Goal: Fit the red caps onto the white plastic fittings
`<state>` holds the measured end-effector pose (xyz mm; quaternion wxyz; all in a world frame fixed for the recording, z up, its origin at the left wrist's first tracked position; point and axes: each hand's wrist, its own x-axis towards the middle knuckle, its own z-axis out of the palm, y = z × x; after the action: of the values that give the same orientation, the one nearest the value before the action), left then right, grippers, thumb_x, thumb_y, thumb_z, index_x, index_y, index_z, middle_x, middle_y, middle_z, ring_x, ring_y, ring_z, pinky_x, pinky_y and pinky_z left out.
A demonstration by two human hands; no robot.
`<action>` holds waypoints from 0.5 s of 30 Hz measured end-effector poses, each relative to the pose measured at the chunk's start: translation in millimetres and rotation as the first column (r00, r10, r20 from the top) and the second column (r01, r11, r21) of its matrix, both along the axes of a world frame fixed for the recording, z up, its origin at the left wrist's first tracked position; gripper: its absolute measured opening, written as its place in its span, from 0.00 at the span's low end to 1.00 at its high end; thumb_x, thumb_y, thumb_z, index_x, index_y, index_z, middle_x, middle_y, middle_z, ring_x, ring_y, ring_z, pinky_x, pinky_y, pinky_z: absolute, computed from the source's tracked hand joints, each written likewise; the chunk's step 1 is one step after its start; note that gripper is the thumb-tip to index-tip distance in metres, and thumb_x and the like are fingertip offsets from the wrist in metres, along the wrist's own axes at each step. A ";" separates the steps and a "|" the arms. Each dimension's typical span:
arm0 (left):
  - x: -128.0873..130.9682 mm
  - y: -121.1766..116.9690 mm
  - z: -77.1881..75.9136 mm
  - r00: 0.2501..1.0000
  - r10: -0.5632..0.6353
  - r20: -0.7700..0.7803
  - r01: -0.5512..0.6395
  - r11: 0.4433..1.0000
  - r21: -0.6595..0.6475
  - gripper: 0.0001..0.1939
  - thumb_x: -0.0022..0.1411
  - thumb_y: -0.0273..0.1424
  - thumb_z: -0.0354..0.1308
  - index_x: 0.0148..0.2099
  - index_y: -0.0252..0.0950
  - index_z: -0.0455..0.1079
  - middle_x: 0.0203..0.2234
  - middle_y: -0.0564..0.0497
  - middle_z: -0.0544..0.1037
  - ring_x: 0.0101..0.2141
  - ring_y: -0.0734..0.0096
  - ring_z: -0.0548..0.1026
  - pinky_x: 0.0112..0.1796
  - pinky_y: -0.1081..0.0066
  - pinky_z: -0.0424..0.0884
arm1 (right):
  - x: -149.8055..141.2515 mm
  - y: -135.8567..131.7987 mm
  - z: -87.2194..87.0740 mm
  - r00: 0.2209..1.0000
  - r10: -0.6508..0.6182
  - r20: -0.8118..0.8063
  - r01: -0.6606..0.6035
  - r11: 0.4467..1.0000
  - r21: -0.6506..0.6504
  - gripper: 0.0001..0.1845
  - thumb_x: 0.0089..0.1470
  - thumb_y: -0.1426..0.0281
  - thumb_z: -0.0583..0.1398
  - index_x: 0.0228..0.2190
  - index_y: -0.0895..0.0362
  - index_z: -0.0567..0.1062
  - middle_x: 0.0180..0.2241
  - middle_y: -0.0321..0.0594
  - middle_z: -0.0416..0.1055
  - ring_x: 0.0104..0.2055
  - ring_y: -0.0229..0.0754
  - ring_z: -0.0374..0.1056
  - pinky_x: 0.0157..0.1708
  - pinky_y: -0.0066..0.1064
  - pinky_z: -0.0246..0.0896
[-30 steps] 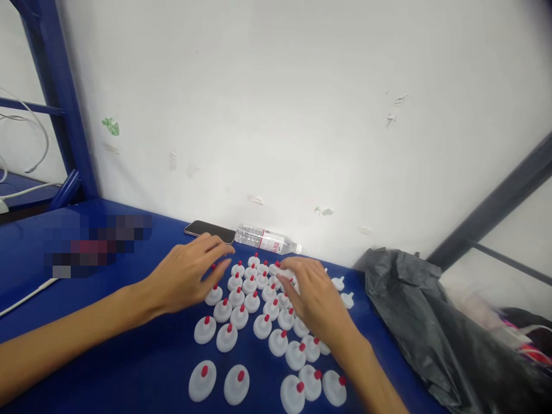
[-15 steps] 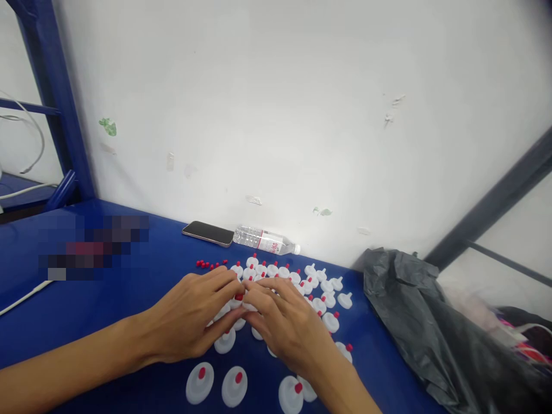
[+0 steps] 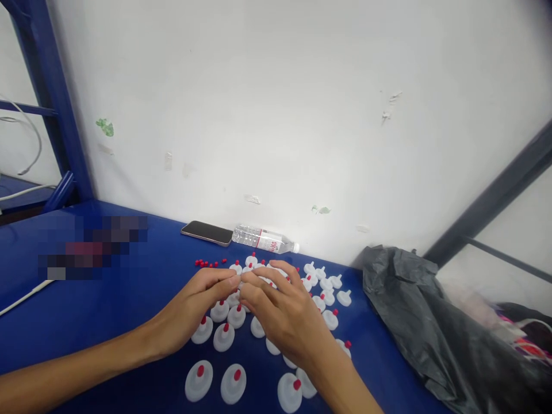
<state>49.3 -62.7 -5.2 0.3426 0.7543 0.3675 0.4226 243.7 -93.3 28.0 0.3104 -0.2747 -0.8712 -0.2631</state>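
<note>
My left hand (image 3: pixel 196 302) is closed, thumb and index finger pressed together above the middle of the blue table. Against its fingertips, my right hand (image 3: pixel 282 310) has curled fingers pinched at the same spot. Whatever lies between the fingertips is hidden. Below and around both hands stand many round white plastic lids with spouts, most wearing a red cap, such as this near lid (image 3: pixel 199 385). Several lids at the back right, including one bare-spouted lid (image 3: pixel 344 298), have no red cap. Loose red caps (image 3: pixel 206 264) lie behind my left hand.
A phone (image 3: pixel 207 232) and a clear plastic bottle (image 3: pixel 264 238) lie along the white wall. A dark grey plastic bag (image 3: pixel 401 305) covers the table's right side. To the left are a blurred-out object (image 3: pixel 92 250) and a white cable (image 3: pixel 26 300).
Both hands were apart; my right hand reached over the lids at the right, then moved left to meet my left hand. Their fingertips have since shifted slightly up, still together.
</note>
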 end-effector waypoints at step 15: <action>-56.5 73.7 10.5 0.763 0.509 -0.399 -0.341 0.841 0.421 0.17 0.67 0.43 0.44 0.36 0.41 0.69 0.30 0.53 0.75 0.35 0.61 0.71 0.35 0.65 0.63 | 192.8 54.0 -22.6 0.701 -0.653 -0.285 0.537 0.747 -0.392 0.13 0.63 0.63 0.53 0.41 0.54 0.75 0.42 0.43 0.78 0.43 0.49 0.75 0.47 0.40 0.65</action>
<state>-7.2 11.1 5.2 0.0018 0.7772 0.5319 0.3361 436.5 -39.3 5.4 0.3385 -0.6329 -0.6772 -0.1617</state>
